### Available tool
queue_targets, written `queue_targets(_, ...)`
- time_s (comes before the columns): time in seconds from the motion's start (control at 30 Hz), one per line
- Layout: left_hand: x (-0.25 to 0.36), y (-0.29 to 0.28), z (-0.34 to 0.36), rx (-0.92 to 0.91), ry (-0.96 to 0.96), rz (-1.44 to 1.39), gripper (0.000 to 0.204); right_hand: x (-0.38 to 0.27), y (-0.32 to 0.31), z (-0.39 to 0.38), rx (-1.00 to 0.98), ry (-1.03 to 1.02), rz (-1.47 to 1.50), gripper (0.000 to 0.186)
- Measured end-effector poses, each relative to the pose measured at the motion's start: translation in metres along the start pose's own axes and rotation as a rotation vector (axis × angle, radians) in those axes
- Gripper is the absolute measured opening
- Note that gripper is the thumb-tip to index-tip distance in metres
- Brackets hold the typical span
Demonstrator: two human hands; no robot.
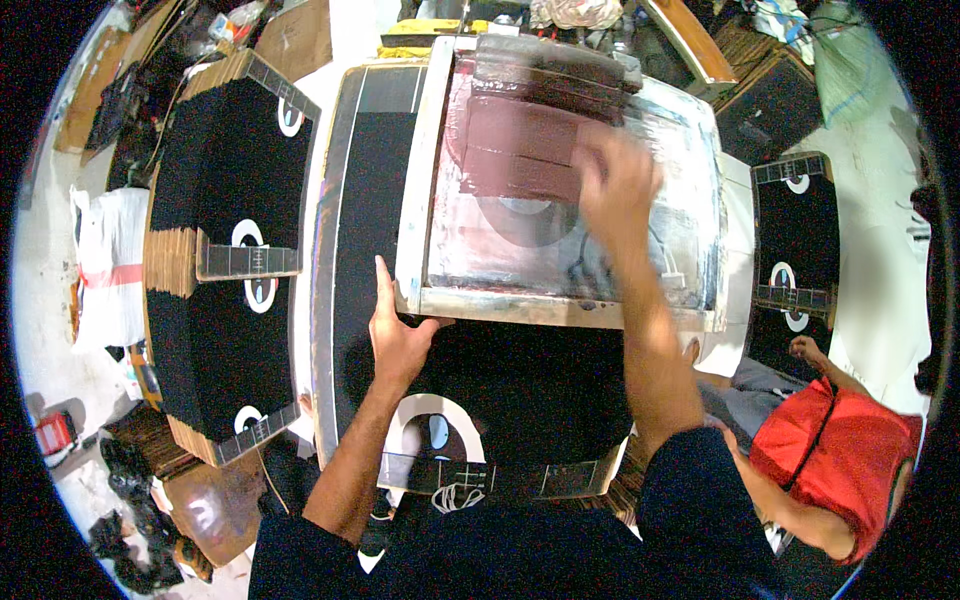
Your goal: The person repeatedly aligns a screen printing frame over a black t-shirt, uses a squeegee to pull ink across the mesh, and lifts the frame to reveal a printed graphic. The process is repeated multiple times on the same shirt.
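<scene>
A wooden-framed printing screen [520, 304] lies over black printed sheets [540, 385] in front of me. Its pale mesh [670, 150] is streaked with white and dark smears. My right hand [620, 185] is over the mesh, blurred by motion, with its fingers curled at the right end of a smeared reddish-brown squeegee [525, 150]. Dark brown ink [550, 75] appears to lie at the screen's far end. My left hand [403, 340] rests at the frame's near left corner, index finger stretched forward and thumb spread along the near edge.
Stacks of black sheets [235, 175] with white ring designs stand on the left, with more sheets [795, 225] on the right. A person in a red top [835, 450] sits close at the right. Cardboard [210, 510] and bags clutter the lower left floor.
</scene>
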State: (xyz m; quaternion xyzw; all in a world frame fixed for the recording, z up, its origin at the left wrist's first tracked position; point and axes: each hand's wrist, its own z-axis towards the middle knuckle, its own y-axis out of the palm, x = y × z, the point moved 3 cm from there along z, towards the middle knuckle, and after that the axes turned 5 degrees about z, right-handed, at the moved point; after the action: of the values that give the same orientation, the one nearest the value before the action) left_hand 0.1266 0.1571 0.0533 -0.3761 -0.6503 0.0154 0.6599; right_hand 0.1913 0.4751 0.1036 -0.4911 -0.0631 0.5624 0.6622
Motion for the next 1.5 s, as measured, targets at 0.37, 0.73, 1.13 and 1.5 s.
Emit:
queue_targets(0.37,0.112,-0.108,0.050,-0.050,0.509,-0.636,0.096,-0.108,-0.138,0.046,0.455,0.079,0.058,0.035)
queue_targets(0.73,-0.435,-0.159,-0.157,-0.109,-0.396,0.380,0.038,-0.152,-0.194,0.179,0.405,0.300,-0.322,0.053)
queue_targets(1.13,-0.437,-0.104,-0.336,0.228,-0.470,0.129,0.035,-0.127,-0.199,0.202,0.347,0.232,-0.197,0.055)
queue_targets(1.5,-0.454,-0.107,-0.341,0.111,-0.539,0.015,0.042,-0.129,-0.198,0.201,0.389,0.330,-0.294,0.057)
